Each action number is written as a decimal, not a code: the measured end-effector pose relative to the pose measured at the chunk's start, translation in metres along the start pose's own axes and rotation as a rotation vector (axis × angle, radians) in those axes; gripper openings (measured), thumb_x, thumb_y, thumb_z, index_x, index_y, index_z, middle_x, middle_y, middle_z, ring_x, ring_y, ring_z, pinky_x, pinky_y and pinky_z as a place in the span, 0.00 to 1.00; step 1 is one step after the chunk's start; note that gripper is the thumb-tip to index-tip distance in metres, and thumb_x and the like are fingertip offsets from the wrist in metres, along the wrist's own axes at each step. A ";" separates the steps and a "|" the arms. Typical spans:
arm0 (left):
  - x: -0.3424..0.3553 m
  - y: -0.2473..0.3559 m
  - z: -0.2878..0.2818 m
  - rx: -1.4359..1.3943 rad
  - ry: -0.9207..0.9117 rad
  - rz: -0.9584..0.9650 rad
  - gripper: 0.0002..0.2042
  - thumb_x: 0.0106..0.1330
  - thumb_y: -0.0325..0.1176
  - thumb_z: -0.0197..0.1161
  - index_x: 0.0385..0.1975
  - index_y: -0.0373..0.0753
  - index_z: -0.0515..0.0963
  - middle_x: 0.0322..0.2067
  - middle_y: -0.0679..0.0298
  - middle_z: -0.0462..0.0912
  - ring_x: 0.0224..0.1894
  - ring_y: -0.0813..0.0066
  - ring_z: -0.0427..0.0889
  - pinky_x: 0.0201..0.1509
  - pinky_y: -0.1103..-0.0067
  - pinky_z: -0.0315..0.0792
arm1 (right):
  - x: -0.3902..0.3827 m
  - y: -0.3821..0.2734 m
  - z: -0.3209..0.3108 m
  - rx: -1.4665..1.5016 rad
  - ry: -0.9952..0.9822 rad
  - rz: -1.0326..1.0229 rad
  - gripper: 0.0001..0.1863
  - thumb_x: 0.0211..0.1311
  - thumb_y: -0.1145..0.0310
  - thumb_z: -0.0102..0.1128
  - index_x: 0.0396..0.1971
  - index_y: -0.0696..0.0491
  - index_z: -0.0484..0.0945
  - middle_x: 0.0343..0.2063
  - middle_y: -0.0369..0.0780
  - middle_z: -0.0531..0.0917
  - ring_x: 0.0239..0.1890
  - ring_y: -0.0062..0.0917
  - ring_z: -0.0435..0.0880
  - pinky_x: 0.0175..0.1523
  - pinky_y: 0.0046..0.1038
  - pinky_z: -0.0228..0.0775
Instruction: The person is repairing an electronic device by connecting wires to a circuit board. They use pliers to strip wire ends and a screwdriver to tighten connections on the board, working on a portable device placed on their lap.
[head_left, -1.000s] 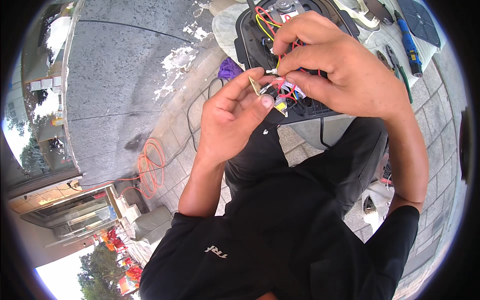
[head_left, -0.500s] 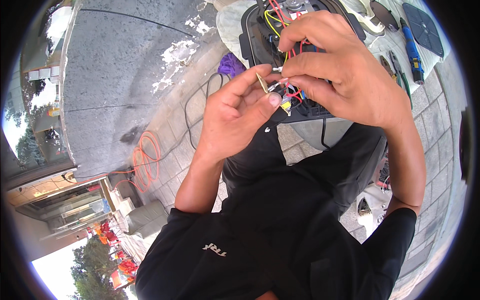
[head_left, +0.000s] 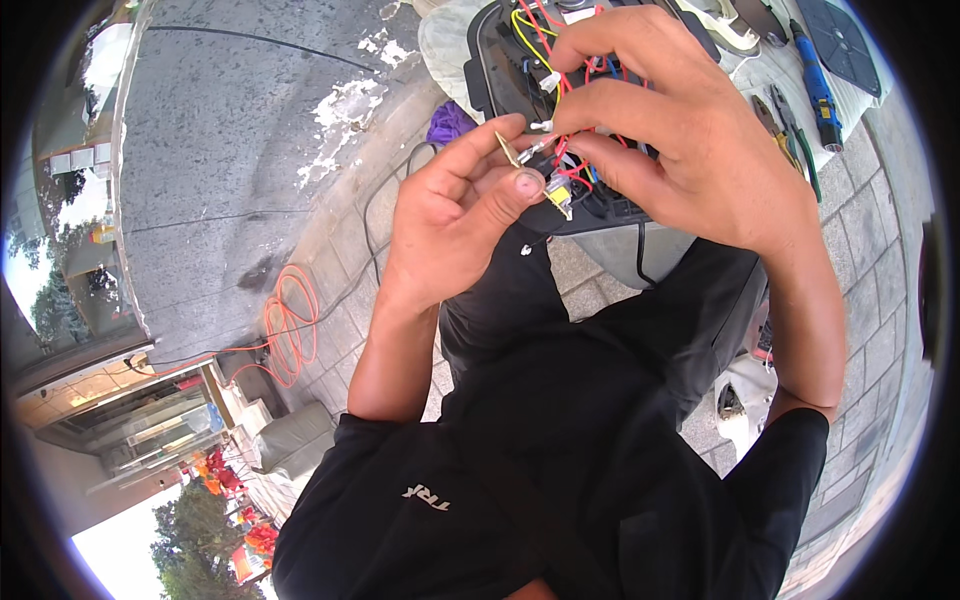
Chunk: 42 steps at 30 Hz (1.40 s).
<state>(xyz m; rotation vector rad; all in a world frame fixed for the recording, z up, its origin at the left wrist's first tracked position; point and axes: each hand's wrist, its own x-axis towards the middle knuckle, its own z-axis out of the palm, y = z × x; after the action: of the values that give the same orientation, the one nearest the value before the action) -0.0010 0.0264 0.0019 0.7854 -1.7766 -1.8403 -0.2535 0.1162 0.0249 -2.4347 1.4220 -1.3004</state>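
My left hand (head_left: pixel 440 220) is closed on a small electrical part, thumb pressed over it. A thin brass-coloured metal plate (head_left: pixel 508 150) sticks up between its fingers, and a yellow-and-silver piece (head_left: pixel 559 198) shows past the thumb. My right hand (head_left: pixel 710 150) pinches a red wire (head_left: pixel 562 147) close to the metal terminal at the left fingertips. Whether that terminal is seated on the part, I cannot tell. A white-sleeved connector (head_left: pixel 541 126) hangs beside the right forefinger. Behind the hands lies an opened black appliance housing (head_left: pixel 484 65) with red, yellow and blue wires, partly hidden by my right hand.
The housing rests on a pale cloth-covered support (head_left: pixel 440 45). To its right lie a blue-and-black power screwdriver (head_left: pixel 818 88), pliers (head_left: pixel 792 135) and a dark square plate (head_left: pixel 838 45). A purple bundle (head_left: pixel 450 122) sits left; an orange cable coil (head_left: pixel 288 325) lies on the paving.
The view has shifted slightly. Both hands have moved a little up and left, still gripping the part and the wire; the white connector and wires behind show more.
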 end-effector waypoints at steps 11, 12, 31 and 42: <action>-0.001 -0.002 0.011 0.063 0.009 0.053 0.32 0.71 0.13 0.65 0.74 0.27 0.64 0.64 0.50 0.80 0.58 0.68 0.85 0.61 0.74 0.83 | -0.006 -0.005 0.018 -0.143 0.112 -0.094 0.17 0.43 0.75 0.80 0.37 0.52 0.89 0.53 0.39 0.84 0.61 0.42 0.80 0.62 0.43 0.74; -0.001 0.000 0.012 0.073 0.018 0.040 0.32 0.71 0.13 0.66 0.74 0.26 0.64 0.64 0.50 0.80 0.58 0.68 0.85 0.61 0.74 0.84 | -0.004 -0.006 0.017 -0.166 0.105 -0.110 0.17 0.43 0.74 0.79 0.37 0.53 0.88 0.53 0.39 0.84 0.61 0.42 0.80 0.62 0.44 0.73; 0.002 0.006 0.010 0.085 0.052 -0.018 0.28 0.69 0.15 0.69 0.69 0.26 0.72 0.41 0.65 0.84 0.47 0.78 0.88 0.51 0.81 0.84 | -0.004 0.000 0.026 -0.320 0.126 -0.249 0.20 0.42 0.70 0.73 0.40 0.55 0.83 0.56 0.38 0.83 0.61 0.38 0.79 0.67 0.46 0.68; -0.005 0.000 0.017 0.213 0.110 0.157 0.29 0.68 0.19 0.72 0.69 0.30 0.73 0.55 0.57 0.87 0.52 0.76 0.87 0.60 0.74 0.82 | -0.012 -0.017 0.005 -0.282 0.095 -0.011 0.17 0.42 0.73 0.78 0.38 0.50 0.88 0.54 0.38 0.84 0.62 0.37 0.79 0.63 0.43 0.71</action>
<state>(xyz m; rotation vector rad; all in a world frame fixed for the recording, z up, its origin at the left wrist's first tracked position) -0.0090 0.0422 0.0024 0.7845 -1.9245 -1.4976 -0.2415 0.1329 0.0210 -2.5838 1.7266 -1.3153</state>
